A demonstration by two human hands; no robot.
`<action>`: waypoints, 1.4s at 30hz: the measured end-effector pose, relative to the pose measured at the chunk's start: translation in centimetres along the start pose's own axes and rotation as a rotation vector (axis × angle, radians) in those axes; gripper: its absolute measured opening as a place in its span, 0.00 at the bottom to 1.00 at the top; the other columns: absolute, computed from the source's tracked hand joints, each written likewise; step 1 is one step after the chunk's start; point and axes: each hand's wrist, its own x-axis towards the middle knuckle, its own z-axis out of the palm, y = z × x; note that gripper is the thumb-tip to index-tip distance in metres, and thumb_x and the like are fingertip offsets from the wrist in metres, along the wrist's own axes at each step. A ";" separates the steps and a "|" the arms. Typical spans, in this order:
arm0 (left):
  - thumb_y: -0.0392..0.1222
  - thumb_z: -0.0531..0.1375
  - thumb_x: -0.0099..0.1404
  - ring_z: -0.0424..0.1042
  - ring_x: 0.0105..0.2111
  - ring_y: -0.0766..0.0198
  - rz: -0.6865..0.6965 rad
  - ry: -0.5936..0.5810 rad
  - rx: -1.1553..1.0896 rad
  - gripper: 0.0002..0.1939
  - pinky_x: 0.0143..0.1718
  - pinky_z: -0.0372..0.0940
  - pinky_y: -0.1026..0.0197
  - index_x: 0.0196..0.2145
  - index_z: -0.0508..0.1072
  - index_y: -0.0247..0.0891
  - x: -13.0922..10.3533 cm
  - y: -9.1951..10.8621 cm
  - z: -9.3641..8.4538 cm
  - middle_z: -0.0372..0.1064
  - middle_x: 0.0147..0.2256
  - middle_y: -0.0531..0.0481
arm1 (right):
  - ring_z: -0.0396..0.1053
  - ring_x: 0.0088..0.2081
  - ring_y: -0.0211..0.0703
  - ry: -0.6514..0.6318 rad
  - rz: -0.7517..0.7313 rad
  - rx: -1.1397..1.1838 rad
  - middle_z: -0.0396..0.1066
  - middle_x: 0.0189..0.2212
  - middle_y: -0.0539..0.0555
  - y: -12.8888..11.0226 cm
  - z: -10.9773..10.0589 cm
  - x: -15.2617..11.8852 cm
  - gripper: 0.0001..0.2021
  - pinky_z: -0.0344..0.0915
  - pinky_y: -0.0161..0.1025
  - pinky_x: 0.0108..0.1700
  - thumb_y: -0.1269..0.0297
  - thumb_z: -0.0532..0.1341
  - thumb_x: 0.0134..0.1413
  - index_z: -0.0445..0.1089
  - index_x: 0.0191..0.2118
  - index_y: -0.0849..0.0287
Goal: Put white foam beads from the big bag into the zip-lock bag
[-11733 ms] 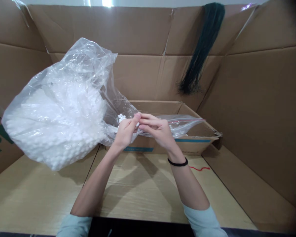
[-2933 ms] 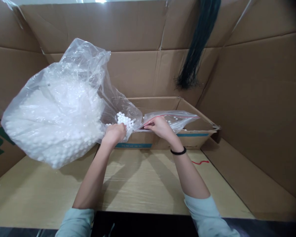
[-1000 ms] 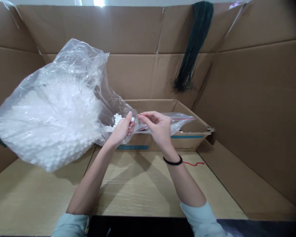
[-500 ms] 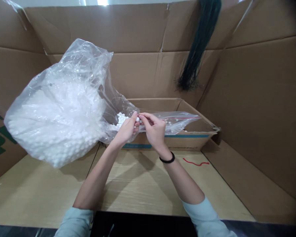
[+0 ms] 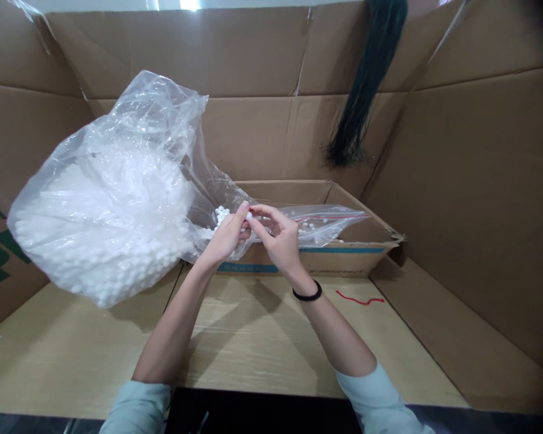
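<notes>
My left hand [image 5: 228, 234] and my right hand [image 5: 280, 238] meet above the front edge of a cardboard box [image 5: 344, 260]. A small white ball [image 5: 248, 216] sits between their fingertips; the left fingers are closed on it, and the right thumb and forefinger pinch at it from the other side. Several loose white balls [image 5: 221, 213] lie in the mouth of a large clear bag [image 5: 104, 205], just left of my hands. Right of them, a clear zip bag [image 5: 330, 224] with a red seal line and small white balls inside rests across the box.
Tall cardboard walls [image 5: 253, 54] surround the wooden table [image 5: 253, 337]. A bundle of dark green strands [image 5: 366, 84] hangs at the back right. A red string [image 5: 359, 299] lies on the table right of my right wrist.
Both hands have shifted slightly left. My right hand's fingers have spread a little and now reach closer over the white ball at my left fingertips.
</notes>
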 end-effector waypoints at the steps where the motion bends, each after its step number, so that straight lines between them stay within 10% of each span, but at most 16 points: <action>1: 0.59 0.51 0.61 0.41 0.15 0.76 0.010 0.006 0.002 0.23 0.15 0.39 0.70 0.21 0.55 0.37 0.0 0.0 -0.1 0.41 0.18 0.60 | 0.72 0.40 0.39 -0.019 -0.008 0.031 0.74 0.39 0.51 0.0 0.1 0.0 0.11 0.70 0.36 0.44 0.65 0.62 0.49 0.71 0.41 0.55; 31: 0.56 0.46 0.64 0.42 0.15 0.76 0.012 -0.023 -0.031 0.23 0.15 0.38 0.69 0.20 0.55 0.37 -0.2 0.5 0.2 0.42 0.17 0.59 | 0.72 0.37 0.39 0.020 -0.060 -0.135 0.76 0.35 0.51 -0.5 -0.5 0.3 0.07 0.68 0.37 0.43 0.63 0.61 0.52 0.74 0.36 0.56; 37: 0.37 0.48 0.53 0.40 0.14 0.76 -0.014 0.030 -0.064 0.06 0.16 0.36 0.70 0.21 0.60 0.35 0.0 0.3 -0.9 0.44 0.16 0.59 | 0.71 0.38 0.43 0.259 -0.303 -0.683 0.75 0.33 0.53 0.7 -3.6 1.8 0.09 0.63 0.44 0.47 0.59 0.60 0.53 0.71 0.37 0.58; 42: 0.34 0.49 0.51 0.40 0.14 0.77 -0.043 0.096 -0.042 0.03 0.16 0.35 0.70 0.21 0.59 0.35 0.2 0.5 -1.5 0.44 0.16 0.59 | 0.67 0.46 0.50 0.173 -0.284 -1.178 0.74 0.41 0.57 1.8 -6.4 2.8 0.10 0.53 0.55 0.54 0.62 0.56 0.57 0.73 0.36 0.57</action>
